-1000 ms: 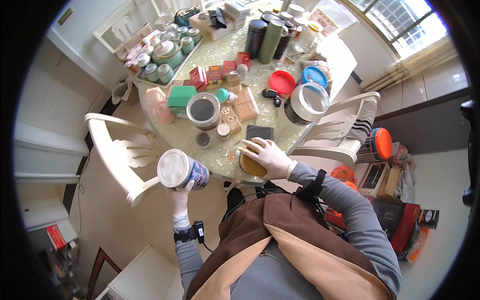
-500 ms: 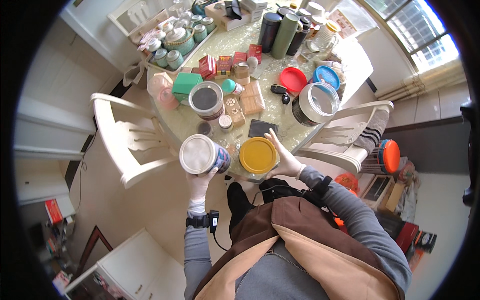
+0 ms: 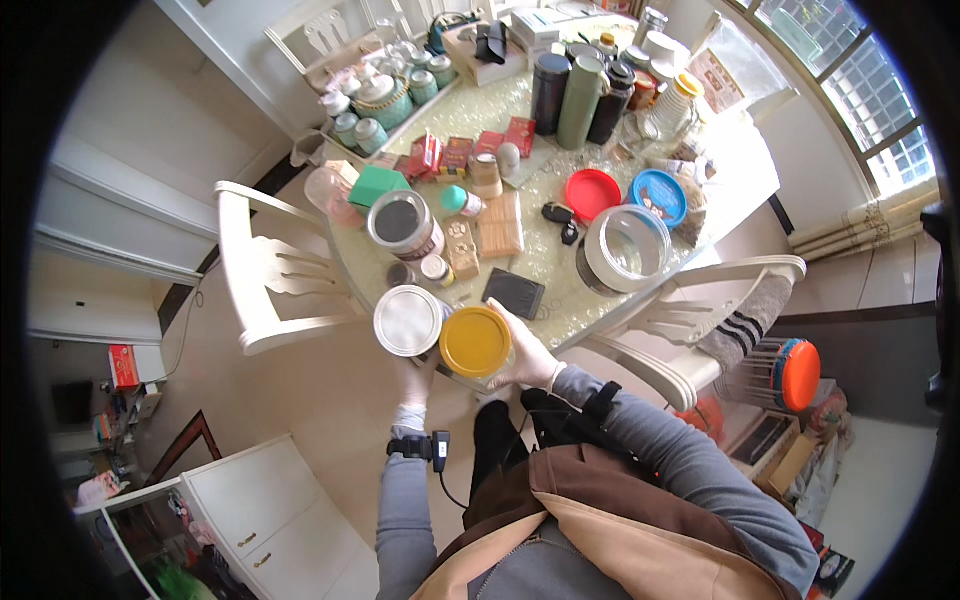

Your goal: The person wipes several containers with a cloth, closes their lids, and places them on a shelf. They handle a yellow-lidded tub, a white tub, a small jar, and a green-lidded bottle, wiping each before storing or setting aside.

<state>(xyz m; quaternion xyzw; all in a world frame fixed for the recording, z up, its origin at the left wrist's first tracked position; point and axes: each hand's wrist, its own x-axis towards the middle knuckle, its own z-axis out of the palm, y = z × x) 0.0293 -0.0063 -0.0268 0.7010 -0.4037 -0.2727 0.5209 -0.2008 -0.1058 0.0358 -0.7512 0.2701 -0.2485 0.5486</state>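
My left hand (image 3: 415, 380), in a white glove, is closed round a printed canister with a white lid (image 3: 407, 320) at the table's near edge. Right beside it is a container with a yellow lid (image 3: 475, 341), and my gloved right hand (image 3: 525, 350) grips that one's right side. The two lids sit side by side, almost touching. Just beyond them lie a black flat square (image 3: 512, 293) and a small white-lidded jar (image 3: 437, 268). A tub with a dark top (image 3: 399, 222) stands behind, and a large clear tub (image 3: 625, 248) stands to the right.
The glass-topped table (image 3: 560, 325) holds flasks (image 3: 580, 105), red boxes, red and blue lids (image 3: 592, 190), and a tray of teal jars (image 3: 380, 90). White chairs flank it left (image 3: 240, 270) and right (image 3: 675, 375). A low white cabinet (image 3: 245, 500) is at bottom left.
My left hand has brought the white-lidded canister right, up against the yellow-lidded container. My right hand has shifted from the top of the yellow-lidded container to its side.
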